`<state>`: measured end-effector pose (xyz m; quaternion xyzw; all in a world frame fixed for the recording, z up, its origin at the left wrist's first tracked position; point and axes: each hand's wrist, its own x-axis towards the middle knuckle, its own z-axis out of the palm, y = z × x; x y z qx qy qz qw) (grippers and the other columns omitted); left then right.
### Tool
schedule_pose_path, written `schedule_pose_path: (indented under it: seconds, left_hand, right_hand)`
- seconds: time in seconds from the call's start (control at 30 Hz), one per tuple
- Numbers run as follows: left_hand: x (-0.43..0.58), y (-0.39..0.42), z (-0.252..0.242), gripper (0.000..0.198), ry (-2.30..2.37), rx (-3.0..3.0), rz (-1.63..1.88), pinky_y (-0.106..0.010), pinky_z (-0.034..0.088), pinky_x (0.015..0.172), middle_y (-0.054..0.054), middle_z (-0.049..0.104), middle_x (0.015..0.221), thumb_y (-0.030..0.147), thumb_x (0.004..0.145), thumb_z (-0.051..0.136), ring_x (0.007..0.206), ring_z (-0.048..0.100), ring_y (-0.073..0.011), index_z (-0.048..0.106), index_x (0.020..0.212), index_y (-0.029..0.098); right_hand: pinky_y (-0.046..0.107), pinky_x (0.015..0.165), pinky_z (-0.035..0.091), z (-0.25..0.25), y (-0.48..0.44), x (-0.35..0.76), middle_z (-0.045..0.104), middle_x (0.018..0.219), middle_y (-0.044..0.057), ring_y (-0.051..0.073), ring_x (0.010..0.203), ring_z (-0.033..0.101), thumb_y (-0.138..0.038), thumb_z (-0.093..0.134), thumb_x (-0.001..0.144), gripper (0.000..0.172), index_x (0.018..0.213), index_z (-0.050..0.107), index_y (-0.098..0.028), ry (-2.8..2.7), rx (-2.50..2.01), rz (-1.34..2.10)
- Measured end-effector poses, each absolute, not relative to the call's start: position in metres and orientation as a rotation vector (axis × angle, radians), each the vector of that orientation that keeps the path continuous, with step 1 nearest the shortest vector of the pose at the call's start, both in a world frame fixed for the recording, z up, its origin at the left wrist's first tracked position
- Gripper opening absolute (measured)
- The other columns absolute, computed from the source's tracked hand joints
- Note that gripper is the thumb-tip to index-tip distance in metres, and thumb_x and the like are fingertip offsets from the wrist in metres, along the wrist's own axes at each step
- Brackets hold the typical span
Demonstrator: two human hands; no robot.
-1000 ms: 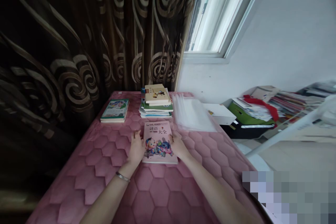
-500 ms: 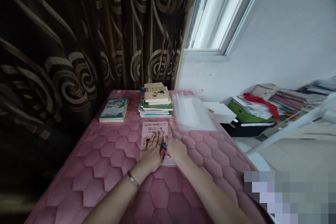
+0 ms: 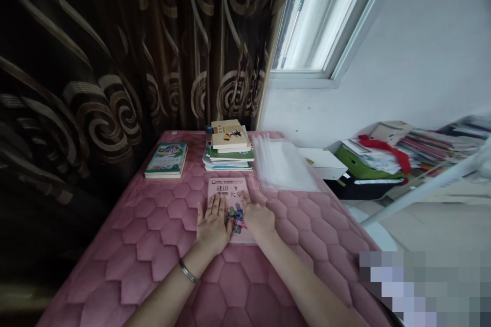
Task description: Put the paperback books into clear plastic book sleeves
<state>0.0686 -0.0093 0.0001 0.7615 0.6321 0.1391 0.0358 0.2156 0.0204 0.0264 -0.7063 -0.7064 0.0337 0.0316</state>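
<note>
A pink book point(image 3: 229, 205) is pinned flat on a quilted pink bed point(image 3: 153, 245), its cover face up and its title end turned away from the person, so that it is kept square and closed under both palms. The left hand point(image 3: 213, 227) is laid over the book's near left part, its fingers point(image 3: 217, 206) spread and stretched out flat, nothing being gripped. The right hand point(image 3: 258, 218) is pressed on the right edge, fingers extended and only slightly parted, touching the cover rather than clasping it. A bracelet point(image 3: 187, 272) is worn on the left wrist. Beyond the book, a stack of books point(image 3: 229, 152) is seen near the curtain point(image 3: 115, 61), with a green book point(image 3: 166, 159) to its left and clear plastic sleeves point(image 3: 283, 164) to its right.
</note>
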Motion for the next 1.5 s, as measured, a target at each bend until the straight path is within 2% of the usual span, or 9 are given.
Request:
schedule_pose_path:
  seconds: [0.1,0.23,0.43,0.57,0.77,0.87,1.17,1.33,1.5]
  left_hand:
    - [0.068,-0.009,0.001,0.062,1.927,2.342,0.416,-0.056,0.007,0.116,-0.007,0.022,0.156,0.042,0.092,0.033,0.143,0.020,-0.0274,0.026,0.148,0.018]
    - [0.069,-0.009,0.005,0.061,1.913,2.344,0.380,-0.059,0.006,0.115,-0.008,0.023,0.156,0.041,0.091,0.034,0.143,0.021,-0.0281,0.028,0.148,0.018]
    - [0.070,-0.007,-0.002,0.059,1.977,2.372,0.345,-0.058,0.005,0.115,-0.007,0.026,0.155,0.042,0.092,0.030,0.143,0.020,-0.0259,0.031,0.147,0.019]
    - [0.070,-0.009,-0.002,0.061,1.990,2.392,0.378,-0.059,0.004,0.115,-0.009,0.027,0.155,0.042,0.092,0.032,0.142,0.023,-0.0273,0.028,0.147,0.017]
    - [0.079,0.018,0.019,0.045,1.918,2.451,0.433,-0.057,0.009,0.116,-0.011,0.051,0.140,0.027,0.092,0.036,0.130,0.044,-0.0267,0.051,0.133,0.018]
    - [0.086,0.048,0.020,0.046,1.744,2.529,0.439,-0.052,0.013,0.117,-0.011,0.047,0.143,0.023,0.092,0.033,0.133,0.041,-0.0254,0.049,0.136,0.016]
    - [0.057,0.067,0.006,0.053,1.999,2.351,0.495,-0.062,-0.007,0.113,-0.008,0.038,0.149,0.033,0.093,0.029,0.140,0.029,-0.0277,0.038,0.144,0.020]
    - [0.050,0.061,0.013,0.053,1.999,2.336,0.417,-0.062,-0.008,0.112,-0.005,0.036,0.150,0.033,0.093,0.028,0.142,0.024,-0.0262,0.036,0.144,0.023]
    - [0.053,0.063,0.014,0.054,1.993,2.346,0.385,-0.062,-0.009,0.112,-0.004,0.033,0.151,0.029,0.092,0.026,0.143,0.021,-0.0263,0.035,0.144,0.021]
  right_hand:
    - [0.045,0.084,0.048,0.029,0.020,0.216,0.056,0.126,0.022,0.032,0.112,0.056,-0.025,0.033,0.096,0.045,0.139,0.046,-0.020,-2.208,-2.044,-0.010]
    - [0.052,0.110,0.024,0.031,0.026,0.205,0.035,0.151,0.011,0.030,0.138,0.027,-0.029,0.031,0.097,0.048,0.143,0.040,-0.016,-2.470,-1.675,0.134]
    - [0.054,0.115,0.005,0.020,0.054,0.199,0.015,0.157,0.008,0.025,0.145,0.006,-0.051,0.014,0.097,0.065,0.149,0.023,-0.014,-2.474,-1.726,0.319]
    - [0.058,0.113,0.005,0.016,0.066,0.217,0.008,0.158,0.009,0.025,0.145,0.005,-0.049,0.013,0.097,0.064,0.150,0.017,-0.013,-2.298,-1.970,0.356]
    - [0.065,0.110,0.008,0.011,0.066,0.224,0.007,0.158,0.001,0.024,0.146,0.000,-0.045,0.015,0.097,0.060,0.151,0.016,-0.019,-2.261,-1.987,0.402]
    - [0.065,0.111,0.006,0.007,0.068,0.221,0.009,0.158,0.001,0.025,0.145,0.003,-0.043,0.016,0.097,0.059,0.151,0.017,-0.019,-2.249,-1.995,0.372]
    - [0.062,0.111,0.008,0.010,0.069,0.222,0.007,0.158,0.001,0.026,0.145,0.007,-0.045,0.016,0.097,0.059,0.151,0.016,-0.021,-2.257,-2.032,0.379]
    - [0.066,0.110,0.003,0.020,0.069,0.214,0.010,0.158,0.003,0.029,0.145,0.002,-0.040,0.021,0.096,0.058,0.150,0.022,-0.018,-2.284,-2.060,0.319]
    - [0.058,0.113,-0.002,0.025,0.073,0.189,0.018,0.157,0.006,0.024,0.146,0.004,-0.036,0.019,0.097,0.056,0.149,0.025,-0.015,-2.482,-1.712,0.249]
